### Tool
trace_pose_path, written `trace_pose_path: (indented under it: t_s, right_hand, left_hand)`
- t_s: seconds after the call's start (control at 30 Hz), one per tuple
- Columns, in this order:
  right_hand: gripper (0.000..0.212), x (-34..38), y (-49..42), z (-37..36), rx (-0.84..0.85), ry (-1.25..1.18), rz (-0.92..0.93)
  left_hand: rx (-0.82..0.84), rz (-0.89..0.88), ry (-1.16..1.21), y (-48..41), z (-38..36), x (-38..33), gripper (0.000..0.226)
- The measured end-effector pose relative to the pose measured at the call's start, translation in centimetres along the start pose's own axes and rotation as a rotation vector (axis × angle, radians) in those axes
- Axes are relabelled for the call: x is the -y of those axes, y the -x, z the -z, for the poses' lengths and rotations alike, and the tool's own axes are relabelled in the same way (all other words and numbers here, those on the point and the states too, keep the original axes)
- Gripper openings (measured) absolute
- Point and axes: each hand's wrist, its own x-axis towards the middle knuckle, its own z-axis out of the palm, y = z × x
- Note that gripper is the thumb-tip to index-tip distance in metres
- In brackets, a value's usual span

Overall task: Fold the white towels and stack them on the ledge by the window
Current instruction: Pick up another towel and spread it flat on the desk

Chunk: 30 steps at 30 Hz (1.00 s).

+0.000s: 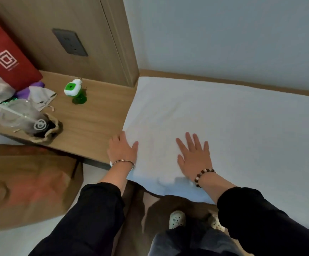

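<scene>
A white towel (214, 126) lies spread flat on the wooden counter (94, 115) that runs along the foot of the pale wall (223, 34). Its long axis runs left to right, parallel to the wall. Its left end stops just past the corner of the wood panel (66, 15), and its right end passes out of view. The near edge hangs a little over the counter's front, above the person's shoes (176, 218).

The left hand (122, 150) rests on the towel's left edge. Its fingers (121, 135) are close together and point away from the body along that edge, and the thumb is spread onto the cloth. The right hand (194, 156) lies palm down on the towel nearer its middle, fingers straight and fanned apart, pointing toward the wall. The two hands are well apart, and both wrists wear bracelets.

Left of the towel on the same counter stand a green-and-white bottle (75, 91), a clear plastic cup (18, 113) in a small drawstring bag, crumpled cloth and a red box (6, 56) leaning on the panel. A brown paper bag (26, 185) sits on the floor below.
</scene>
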Motion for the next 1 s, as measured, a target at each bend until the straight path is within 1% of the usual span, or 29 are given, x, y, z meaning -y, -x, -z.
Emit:
trace_pose_path:
  t_s: [0.07, 0.13, 0.2, 0.27, 0.3, 0.33, 0.37, 0.47, 0.5, 0.53, 0.57, 0.6, 0.63, 0.7, 0.73, 0.83, 0.9, 1.0]
  right_hand:
    - [0.059, 0.2, -0.1, -0.2, 0.000, 0.013, -0.029]
    - [0.060, 0.3, -0.1, -0.3, 0.011, 0.013, -0.032]
    - [0.060, 0.3, -0.2, -0.2, 0.026, 0.009, -0.035]
    - [0.060, 0.3, -0.2, 0.0, 0.043, 0.012, -0.038]
    - [0.060, 0.4, -0.2, 0.2, 0.054, 0.015, -0.043]
    - [0.060, 0.7, -0.3, 0.5, 0.070, 0.019, -0.055]
    - [0.061, 1.1, -0.6, 0.8, 0.090, 0.019, -0.077]
    - [0.065, 3.2, -2.0, 2.2, 0.158, 0.014, -0.169]
    - [0.067, 3.8, -2.5, 2.7, 0.165, 0.035, -0.165]
    - [0.070, 4.2, -3.0, 2.9, 0.149, 0.067, -0.127]
    - [0.072, 4.4, -3.3, 2.9, 0.130, 0.097, -0.069]
    - [0.074, 4.4, -3.5, 2.9, 0.129, 0.112, -0.011]
    - [0.078, 4.5, -3.7, 2.9, 0.147, 0.101, 0.022]
    - [0.089, 4.9, -4.2, 3.3, 0.214, 0.050, 0.018]
    - [0.094, 5.3, -4.5, 3.5, 0.247, 0.031, -0.001]
    - [0.106, 6.0, -5.1, 4.0, 0.306, 0.021, -0.049]
    - [0.105, 6.0, -5.4, 3.9, 0.317, 0.004, -0.067]
    - [0.105, 5.9, -5.9, 3.9, 0.328, -0.015, -0.080]
  left_hand:
    - [0.092, 0.057, 0.182, -0.6, 1.0, 0.5, 0.052]
    - [0.180, 0.175, 0.383, -1.7, 2.2, 0.8, 0.040]
    - [0.292, 0.304, 0.517, -3.2, 3.5, 1.1, 0.033]
    - [0.405, 0.382, 0.570, -4.7, 4.3, 1.9, 0.023]
    - [0.469, 0.393, 0.631, -5.3, 4.7, 2.5, 0.022]
    - [0.509, 0.339, 0.603, -5.7, 4.8, 3.0, 0.026]
    - [0.568, 0.334, 0.568, -6.0, 5.1, 3.3, 0.028]
    - [0.756, 0.161, 0.277, -6.0, 6.0, 2.8, 0.022]
    - [0.804, 0.091, 0.158, -5.7, 6.3, 2.5, 0.021]
    - [0.811, 0.014, 0.032, -5.5, 6.3, 2.3, 0.027]
    - [0.802, -0.052, -0.083, -5.2, 6.2, 2.2, 0.033]
    - [0.773, -0.086, -0.135, -5.0, 5.8, 2.1, 0.033]
    - [0.737, -0.104, -0.123, -4.7, 5.5, 1.9, 0.030]
    - [0.651, -0.094, 0.021, -4.2, 5.2, 1.8, 0.020]
    - [0.585, -0.067, 0.127, -4.1, 5.2, 2.2, 0.020]
    - [0.449, 0.023, 0.395, -4.8, 4.6, 4.6, 0.037]
    - [0.364, 0.061, 0.484, -5.5, 4.0, 5.8, 0.035]
    - [0.198, 0.143, 0.661, -6.4, 3.1, 5.7, 0.029]
